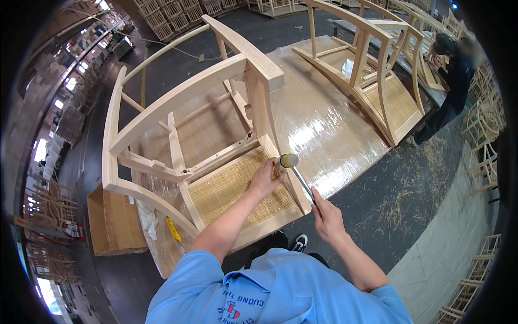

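A pale wooden chair frame (178, 105) lies tipped over on the plastic-covered table in front of me. Its framed woven cane panel (232, 186) is the part closest to my body. My right hand (328, 217) is wrapped round the handle of a mallet (290, 161), whose yellowish head is over the panel's right rail. Beside that head, my left hand (264, 181) rests at the rail with fingers curled; the mallet head partly hides the fingertips, so what they pinch cannot be made out.
Another chair frame (372, 70) lies on the table (324, 135) at the far right. A yellow tool (174, 230) is at the left edge, above a cardboard box (116, 221). Someone in dark clothes (453, 81) works at the far right. Wood shavings (404, 189) litter the floor.
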`<state>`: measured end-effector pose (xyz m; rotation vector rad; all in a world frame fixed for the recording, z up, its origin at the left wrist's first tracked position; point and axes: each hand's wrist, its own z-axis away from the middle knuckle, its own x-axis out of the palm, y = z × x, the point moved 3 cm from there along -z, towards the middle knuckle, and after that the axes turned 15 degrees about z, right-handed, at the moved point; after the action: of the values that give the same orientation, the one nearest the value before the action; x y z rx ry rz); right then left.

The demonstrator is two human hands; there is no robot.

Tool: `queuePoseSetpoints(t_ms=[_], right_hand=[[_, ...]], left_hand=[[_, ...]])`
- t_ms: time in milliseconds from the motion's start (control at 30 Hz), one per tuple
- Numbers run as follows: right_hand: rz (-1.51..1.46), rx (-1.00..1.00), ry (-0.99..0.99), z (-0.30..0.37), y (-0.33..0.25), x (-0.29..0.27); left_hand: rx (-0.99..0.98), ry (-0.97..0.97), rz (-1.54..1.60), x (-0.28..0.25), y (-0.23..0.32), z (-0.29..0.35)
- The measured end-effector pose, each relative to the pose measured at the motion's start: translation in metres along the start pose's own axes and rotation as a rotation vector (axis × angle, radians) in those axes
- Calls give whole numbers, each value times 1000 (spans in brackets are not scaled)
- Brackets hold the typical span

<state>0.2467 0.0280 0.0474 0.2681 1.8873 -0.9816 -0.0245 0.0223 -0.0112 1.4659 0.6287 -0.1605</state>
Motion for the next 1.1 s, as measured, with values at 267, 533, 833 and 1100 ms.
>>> queuePoseSetpoints(t_ms=[267,533,833,1100], right_hand=[[-90,91,-87,24,3,-6],[-46,12,7,50,12,-8],[-44,19,7,66,9,-17],[-140,-9,102,87,18,-27]], left_hand=[[-12,2,10,10,3,20],[61,-17,11,29,15,33],[115,35,-10,43,12,45],[95,2,-57,64,15,70]])
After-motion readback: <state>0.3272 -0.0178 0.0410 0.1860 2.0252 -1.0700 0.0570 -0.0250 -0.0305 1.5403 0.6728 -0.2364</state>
